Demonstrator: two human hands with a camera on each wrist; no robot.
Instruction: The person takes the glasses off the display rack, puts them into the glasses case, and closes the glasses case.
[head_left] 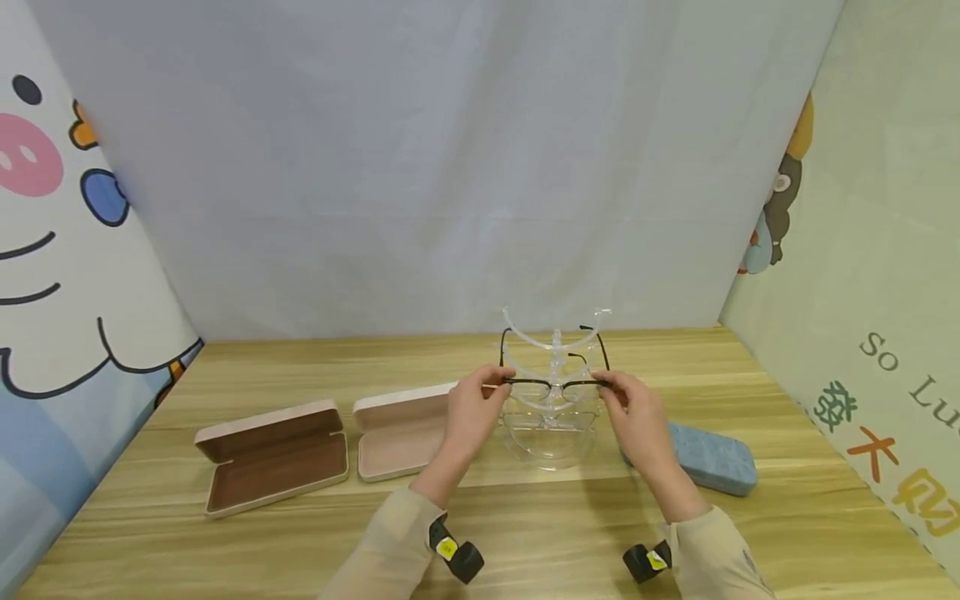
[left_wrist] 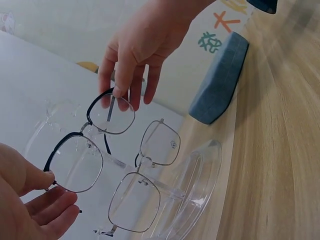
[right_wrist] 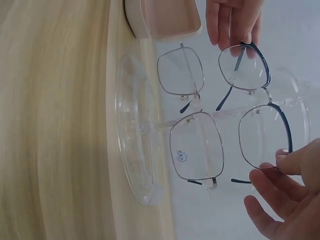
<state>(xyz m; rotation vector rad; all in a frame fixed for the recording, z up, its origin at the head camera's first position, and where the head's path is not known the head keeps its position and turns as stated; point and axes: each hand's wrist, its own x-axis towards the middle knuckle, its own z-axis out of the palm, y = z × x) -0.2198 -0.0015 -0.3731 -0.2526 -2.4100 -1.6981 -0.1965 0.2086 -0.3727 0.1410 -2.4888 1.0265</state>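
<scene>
A pair of black-browed eyeglasses (head_left: 528, 382) is held level at an upper tier of a clear plastic display stand (head_left: 551, 460). My left hand (head_left: 472, 408) pinches its left end between thumb and fingers. At the other end, my right hand (head_left: 637, 417) pinches the frame near the hinge. The temples point back, past the stand's central post. Below, a second pair of eyeglasses with thin metal rims (left_wrist: 134, 202) rests on a lower tier, a small sticker showing on one lens in the right wrist view.
Two eyeglass cases stand with lids raised on the left: one with a brown lining (head_left: 281, 467), one with a pink lining (head_left: 401, 442) partly behind my left hand. A closed blue case (head_left: 716, 458) lies right, partly hidden by my right forearm. A pale curtain (head_left: 360, 183) hangs behind the wooden table (head_left: 525, 542).
</scene>
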